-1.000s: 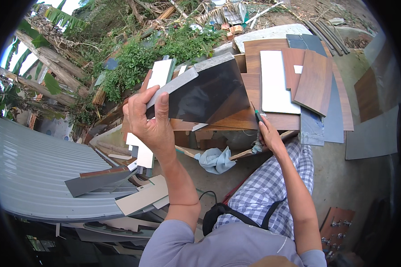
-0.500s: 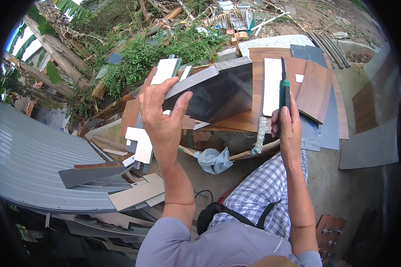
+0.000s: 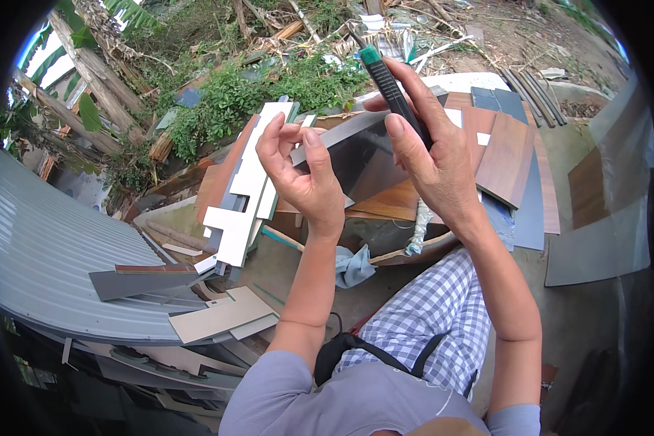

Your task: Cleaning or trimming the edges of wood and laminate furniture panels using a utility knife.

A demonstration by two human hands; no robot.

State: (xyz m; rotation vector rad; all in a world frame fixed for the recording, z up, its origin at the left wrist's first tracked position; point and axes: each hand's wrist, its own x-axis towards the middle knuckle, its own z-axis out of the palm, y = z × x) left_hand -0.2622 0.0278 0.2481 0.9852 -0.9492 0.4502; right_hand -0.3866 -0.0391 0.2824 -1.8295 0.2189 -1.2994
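In my right hand (image 3: 436, 142) is a utility knife (image 3: 392, 83) with a black ribbed handle and a green collar. Its narrow metal end points up and to the left, past my fingertips. My left hand (image 3: 305, 171) is raised beside it, fingers loosely curled and thumb apart, with nothing visible in it. Behind both hands lies a glossy black panel (image 3: 356, 160) with a grey edge, partly covered by them. Whether my left hand touches that edge cannot be made out. Left of it, white notched boards (image 3: 232, 225) rest in a stack.
Brown wood-grain boards (image 3: 505, 156) and a grey sheet (image 3: 595, 247) are at the right. A blue-grey cloth (image 3: 354, 267) hangs at the bench's front edge. Corrugated metal roofing (image 3: 51, 240) fills the left, with beige offcuts (image 3: 221, 316) nearby. Green plants (image 3: 232, 109) grow beyond.
My right hand has risen and come left with the knife, which now tilts leftward instead of standing upright. My left hand has shifted right and slightly lower, uncovering more of the white boards.
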